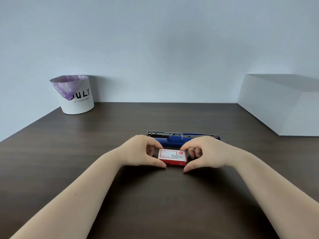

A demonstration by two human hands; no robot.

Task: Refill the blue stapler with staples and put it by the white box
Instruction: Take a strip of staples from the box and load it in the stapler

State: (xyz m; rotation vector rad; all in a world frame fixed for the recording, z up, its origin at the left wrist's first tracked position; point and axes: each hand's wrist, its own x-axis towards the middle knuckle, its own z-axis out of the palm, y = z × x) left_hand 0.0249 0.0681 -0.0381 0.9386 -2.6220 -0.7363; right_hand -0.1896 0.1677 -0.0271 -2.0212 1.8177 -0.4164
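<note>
A small red and white staple box (172, 156) lies flat on the dark wooden table (103, 135). My left hand (139, 152) grips its left end, thumb at the near corner and fingers curled at the far side. My right hand (205, 152) holds its right end the same way. Just behind the box lies the blue stapler (176, 138), swung open, its metal staple rail (164, 133) exposed and pointing left. The large white box (279, 104) stands at the back right of the table, well apart from the stapler.
A white bin (76, 97) with a purple liner and black lettering stands at the back left against the pale wall. The table's left edge runs diagonally toward me.
</note>
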